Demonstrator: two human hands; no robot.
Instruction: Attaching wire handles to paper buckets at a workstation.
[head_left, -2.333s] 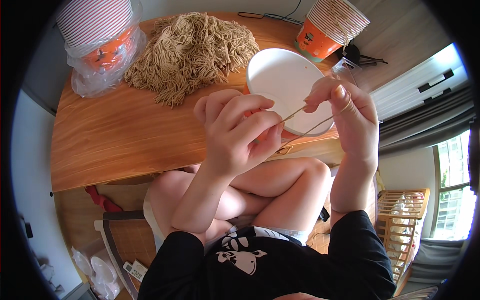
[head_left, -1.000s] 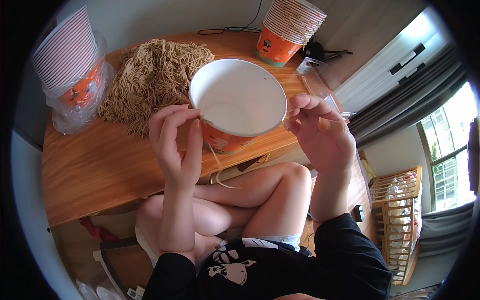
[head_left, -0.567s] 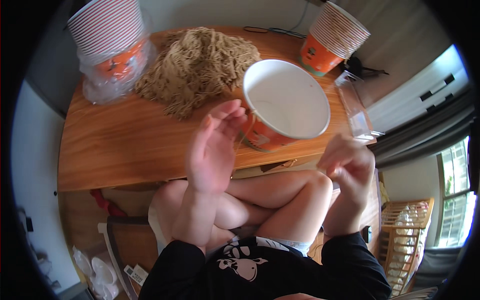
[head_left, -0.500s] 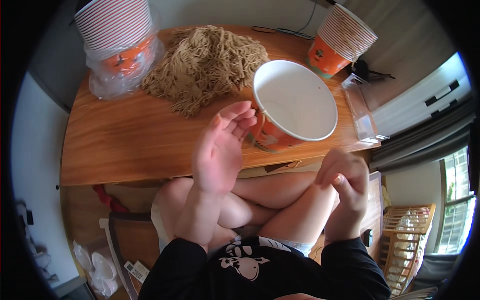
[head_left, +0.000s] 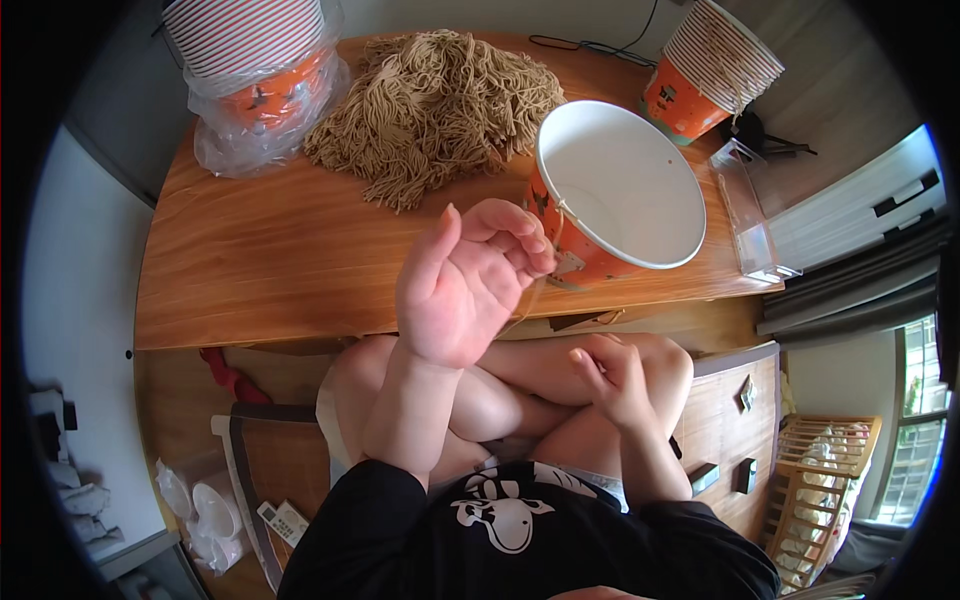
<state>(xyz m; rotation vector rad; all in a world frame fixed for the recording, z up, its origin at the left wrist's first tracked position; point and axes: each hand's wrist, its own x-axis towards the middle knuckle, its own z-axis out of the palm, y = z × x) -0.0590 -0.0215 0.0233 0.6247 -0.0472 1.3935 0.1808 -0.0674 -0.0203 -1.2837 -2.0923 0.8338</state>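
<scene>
A large white-lined paper bucket (head_left: 630, 185) with an orange printed outside stands tilted toward me near the table's front edge. A thin tan cord (head_left: 560, 225) hangs from its rim. My left hand (head_left: 465, 285) is raised beside the bucket, palm up, thumb spread and fingers loosely curled; the cord passes by its fingertips, and the palm is bare. Over my crossed legs, my right hand (head_left: 615, 380) is closed with the thumb on top; what it holds, if anything, is hidden. Farther back lies a heap of tan cords (head_left: 440, 115).
On the wooden table (head_left: 250, 270), a bagged stack of paper buckets (head_left: 260, 70) stands at the far left. Another stack (head_left: 710, 75) with cords on it stands far right, near a clear plastic holder (head_left: 745, 215). A remote control (head_left: 283, 522) lies at lower left.
My right hand has moved left, in over my legs. The left hand's fingers have curled closer to the cord. The whole view has shifted slightly.
</scene>
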